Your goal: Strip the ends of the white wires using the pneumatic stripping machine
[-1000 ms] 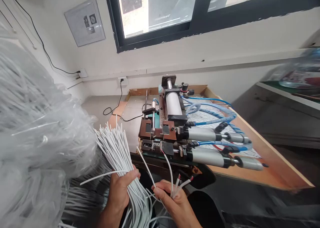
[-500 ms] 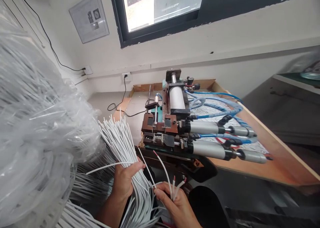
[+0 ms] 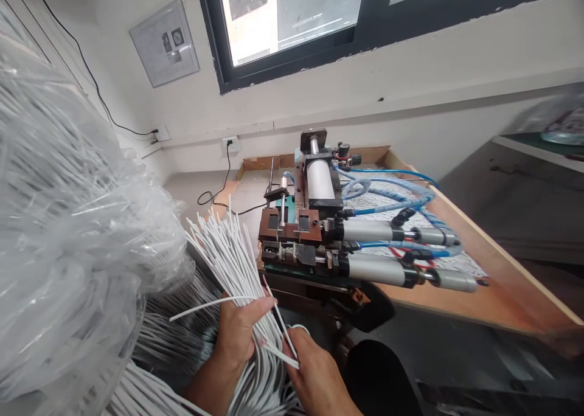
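Observation:
A thick bundle of thin white cables (image 3: 232,252) fans out upward in front of me. My left hand (image 3: 239,331) is closed around it, the thumb lying across the front. One cable sticks out sideways to the left over that hand. Beside the bundle's lower right, my right hand (image 3: 314,367) is closed on a few white cables, its fingers partly hidden. A single cable with a pinkish tip (image 3: 269,285) rises between the two hands. The lower part of the bundle hangs toward my lap.
A machine with grey air cylinders (image 3: 376,269) and blue hoses sits in a wood-edged tray (image 3: 515,282) ahead. Large clear plastic bags (image 3: 68,221) of white cables crowd the left. More loose cables (image 3: 146,391) lie at lower left. A black round shape (image 3: 376,373) is below right.
My right hand has moved closer to the bundle and turned. The red-tipped cable ends that stood up from it no longer show. The bundle has shifted slightly right in view, still in my left hand.

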A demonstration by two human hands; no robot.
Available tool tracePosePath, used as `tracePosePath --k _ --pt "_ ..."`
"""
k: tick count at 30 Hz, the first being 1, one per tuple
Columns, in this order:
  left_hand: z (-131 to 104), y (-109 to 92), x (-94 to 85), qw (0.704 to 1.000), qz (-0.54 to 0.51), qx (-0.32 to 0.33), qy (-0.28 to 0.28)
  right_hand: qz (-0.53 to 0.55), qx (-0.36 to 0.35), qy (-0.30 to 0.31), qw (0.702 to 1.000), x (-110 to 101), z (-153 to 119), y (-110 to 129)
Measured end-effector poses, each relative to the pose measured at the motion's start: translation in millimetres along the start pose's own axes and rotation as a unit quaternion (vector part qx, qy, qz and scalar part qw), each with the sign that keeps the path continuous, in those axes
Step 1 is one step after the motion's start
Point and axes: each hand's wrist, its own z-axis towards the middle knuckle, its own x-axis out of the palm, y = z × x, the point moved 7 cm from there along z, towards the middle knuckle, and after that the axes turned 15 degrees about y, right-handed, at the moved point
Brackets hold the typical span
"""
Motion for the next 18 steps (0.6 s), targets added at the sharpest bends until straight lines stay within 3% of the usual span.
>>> tracePosePath --k 6,11,15,18 --pt "-1.5 3.1 -4.1 0.999 0.034 -0.025 0.005 -0.122 -0.008 -0.015 0.992 6.9 -2.0 7.6" --pt "-1.7 0.7 -6.4 0.999 0.031 -0.026 0.007 -0.163 0.002 -0.024 0.986 6.0 -1.5 13.0" --pt "-1.2 -0.9 -8.8 1.000 0.024 -0.019 -0.006 -0.131 -0.003 -0.028 0.991 3.0 -3.0 14.4" --pt "-2.2 -2.3 -9.6 1.000 0.011 -0.011 -0.008 -0.041 -0.004 -0.011 0.999 -0.1 -3.1 11.9"
